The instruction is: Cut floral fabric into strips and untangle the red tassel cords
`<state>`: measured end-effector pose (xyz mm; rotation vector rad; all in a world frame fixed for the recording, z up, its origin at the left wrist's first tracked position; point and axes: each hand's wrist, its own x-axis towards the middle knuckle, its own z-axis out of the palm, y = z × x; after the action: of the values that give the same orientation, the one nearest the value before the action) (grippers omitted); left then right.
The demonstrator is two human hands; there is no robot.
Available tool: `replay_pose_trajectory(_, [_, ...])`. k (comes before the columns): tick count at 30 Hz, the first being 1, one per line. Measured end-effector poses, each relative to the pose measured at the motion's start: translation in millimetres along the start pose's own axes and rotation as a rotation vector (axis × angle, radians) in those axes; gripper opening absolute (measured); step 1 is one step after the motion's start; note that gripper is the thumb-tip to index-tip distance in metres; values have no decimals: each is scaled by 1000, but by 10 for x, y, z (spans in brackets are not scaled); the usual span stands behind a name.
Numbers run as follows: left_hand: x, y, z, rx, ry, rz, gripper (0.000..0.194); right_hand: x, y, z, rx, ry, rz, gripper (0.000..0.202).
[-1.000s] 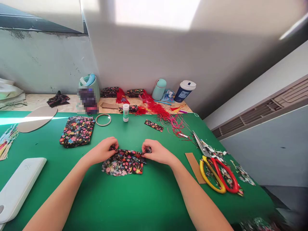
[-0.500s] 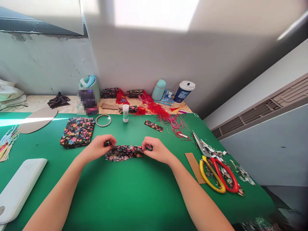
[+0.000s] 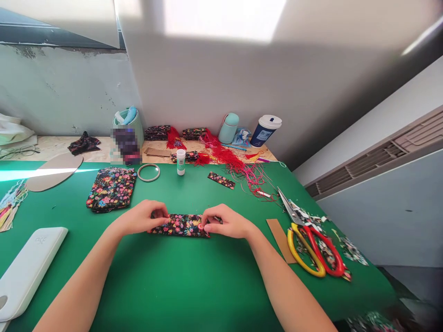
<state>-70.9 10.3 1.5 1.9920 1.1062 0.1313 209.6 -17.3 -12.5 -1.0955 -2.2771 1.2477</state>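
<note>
A strip of black floral fabric (image 3: 185, 226) lies on the green mat between my hands, folded into a narrow flat band. My left hand (image 3: 147, 216) pinches its left end with thumb and fingers. At the right end, my right hand (image 3: 224, 222) has its thumb and fingertips closed on the cloth. Beyond my left hand rests a folded stack of the same floral fabric (image 3: 111, 189). A glue stick (image 3: 180, 162) stands upright past the strip, and a smaller floral strip (image 3: 221, 180) lies to its right.
Scissors (image 3: 311, 244) with yellow and red handles lie at the right on fabric scraps, beside a brown card strip (image 3: 281, 240). A roll of tape (image 3: 148, 172), red tassels (image 3: 224, 157), a lidded cup (image 3: 266, 131) and a flask (image 3: 229, 128) are farther back. A white power bank (image 3: 32, 272) lies left.
The fabric has come down toward me onto the mat and now looks flatter and more evenly folded. Both hands moved slightly nearer, the right one a little inward over the cloth.
</note>
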Motion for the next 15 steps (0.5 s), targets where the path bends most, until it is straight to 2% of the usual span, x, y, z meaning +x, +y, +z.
replay_pose_trajectory(3, [101,-32,102,77,253,71,20,22,-44,21,-161,156,180,25])
replay_pose_trajectory(4, [132,-39,142,104,277,115,20,32,-55,34,-241,189,235,23])
replay_pose_trajectory(6, [176,-40,222,138,260,163,22,51,-70,57,-380,191,301,23])
replay_pose_trajectory(9, [208,-6,311,176,179,182,28,65,-70,72,-459,111,300,23])
replay_pose_trajectory(12, [230,51,344,183,106,183,38,69,-42,77,-456,59,243,10])
replay_pose_trajectory(15, [246,109,336,204,51,161,35,78,-5,100,-362,95,161,1])
